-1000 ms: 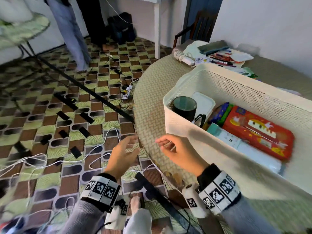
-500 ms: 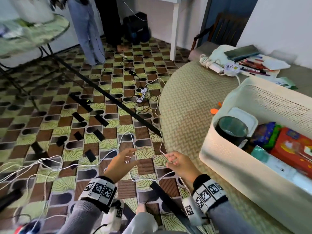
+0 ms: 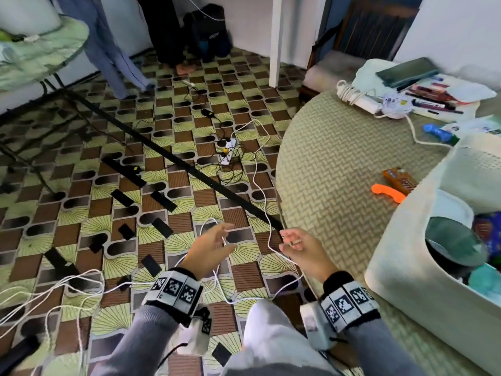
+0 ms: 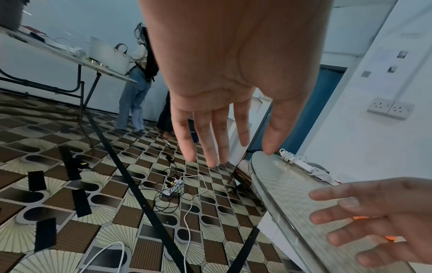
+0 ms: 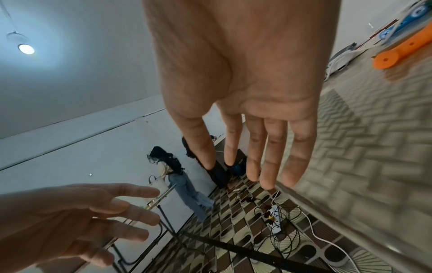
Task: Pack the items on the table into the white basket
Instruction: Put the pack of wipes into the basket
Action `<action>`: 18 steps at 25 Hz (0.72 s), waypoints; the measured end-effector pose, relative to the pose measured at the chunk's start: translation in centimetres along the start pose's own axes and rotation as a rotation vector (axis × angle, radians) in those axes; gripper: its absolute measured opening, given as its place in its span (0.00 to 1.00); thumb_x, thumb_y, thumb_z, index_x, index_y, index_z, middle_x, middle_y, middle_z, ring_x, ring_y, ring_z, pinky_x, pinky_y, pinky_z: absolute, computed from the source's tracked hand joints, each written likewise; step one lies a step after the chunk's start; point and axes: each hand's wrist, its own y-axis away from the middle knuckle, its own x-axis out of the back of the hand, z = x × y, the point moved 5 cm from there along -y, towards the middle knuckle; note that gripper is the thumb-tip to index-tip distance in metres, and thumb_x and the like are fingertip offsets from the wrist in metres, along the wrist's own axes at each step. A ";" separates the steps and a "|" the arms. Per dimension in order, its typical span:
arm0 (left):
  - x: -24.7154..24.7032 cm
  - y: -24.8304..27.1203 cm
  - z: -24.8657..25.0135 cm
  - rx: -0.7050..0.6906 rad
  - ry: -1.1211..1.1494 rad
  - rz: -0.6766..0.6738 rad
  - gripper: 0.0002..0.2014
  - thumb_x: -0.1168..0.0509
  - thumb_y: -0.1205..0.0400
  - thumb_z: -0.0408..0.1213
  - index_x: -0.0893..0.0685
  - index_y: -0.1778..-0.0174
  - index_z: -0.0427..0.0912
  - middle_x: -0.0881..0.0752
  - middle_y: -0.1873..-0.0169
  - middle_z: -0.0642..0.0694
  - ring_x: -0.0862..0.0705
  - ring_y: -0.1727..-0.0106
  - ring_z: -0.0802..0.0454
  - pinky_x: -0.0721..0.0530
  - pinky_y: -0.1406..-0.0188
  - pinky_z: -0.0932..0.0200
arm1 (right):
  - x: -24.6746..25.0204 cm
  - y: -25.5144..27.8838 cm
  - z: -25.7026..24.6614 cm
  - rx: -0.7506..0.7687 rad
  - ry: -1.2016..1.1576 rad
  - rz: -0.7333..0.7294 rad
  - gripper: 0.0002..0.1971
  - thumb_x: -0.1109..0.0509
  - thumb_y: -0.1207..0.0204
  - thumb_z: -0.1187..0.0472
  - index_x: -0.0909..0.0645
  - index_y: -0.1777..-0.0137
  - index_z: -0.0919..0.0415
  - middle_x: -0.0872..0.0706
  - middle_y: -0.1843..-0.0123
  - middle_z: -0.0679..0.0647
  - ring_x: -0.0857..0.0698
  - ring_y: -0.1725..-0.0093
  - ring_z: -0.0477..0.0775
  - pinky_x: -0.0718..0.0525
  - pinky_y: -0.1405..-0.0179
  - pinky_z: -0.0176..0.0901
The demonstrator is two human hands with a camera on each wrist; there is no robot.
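The white basket (image 3: 401, 256) stands at the right on the round table and holds a dark round tin (image 3: 452, 245), a white lid (image 3: 451, 210) and colourful packets. An orange plastic piece (image 3: 387, 192) and a brown snack packet (image 3: 400, 178) lie on the mat just left of the basket. My left hand (image 3: 217, 242) and right hand (image 3: 294, 240) hover side by side over the floor, just off the table's near-left edge. Both are empty with fingers spread. The wrist views show the left hand (image 4: 222, 133) and the right hand (image 5: 247, 151) with straight fingers.
A woven mat (image 3: 339, 158) covers the table. At its back lie a white power strip (image 3: 363, 100), a blue item (image 3: 437, 132) and papers with pens (image 3: 439, 97). White cables (image 3: 260, 185) and black strips litter the patterned floor. People stand at the far wall.
The view has swung left, so the basket now sits at the right edge of the frame. Both hands have drawn back from beside the basket to past the table's edge, still empty.
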 end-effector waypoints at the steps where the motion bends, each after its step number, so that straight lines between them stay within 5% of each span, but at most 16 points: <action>1: 0.4 -1.2 0.1 -0.005 0.003 -0.015 0.21 0.35 0.18 0.36 0.27 0.28 0.48 0.21 0.34 0.47 0.22 0.34 0.49 0.21 0.39 0.54 | 0.2 -1.1 -0.1 -0.009 -0.034 0.020 0.17 0.30 0.22 0.63 0.22 0.34 0.58 0.18 0.41 0.53 0.18 0.42 0.52 0.22 0.49 0.34; 6: 2.5 -8.5 1.0 -0.038 -0.018 -0.078 0.21 0.35 0.18 0.39 0.27 0.28 0.52 0.22 0.37 0.52 0.23 0.37 0.55 0.23 0.40 0.57 | 2.1 -6.5 -1.3 -0.049 -0.192 0.130 0.10 0.30 0.23 0.65 0.21 0.44 0.53 0.18 0.47 0.46 0.19 0.47 0.45 0.25 0.53 0.33; 11: 4.5 -16.8 3.5 -0.066 -0.017 -0.138 0.20 0.34 0.18 0.38 0.26 0.30 0.52 0.21 0.39 0.53 0.21 0.38 0.54 0.27 0.56 0.70 | 5.4 -12.9 -1.8 -0.069 -0.204 0.204 0.13 0.30 0.24 0.67 0.20 0.41 0.56 0.17 0.44 0.49 0.20 0.43 0.46 0.23 0.49 0.34; 18: 6.3 -27.2 8.6 -0.147 -0.042 -0.249 0.20 0.34 0.18 0.38 0.25 0.30 0.53 0.21 0.39 0.52 0.22 0.37 0.54 0.26 0.38 0.56 | 9.0 -19.2 -2.6 -0.140 -0.298 0.358 0.10 0.31 0.22 0.69 0.18 0.44 0.56 0.15 0.50 0.53 0.17 0.53 0.47 0.22 0.60 0.29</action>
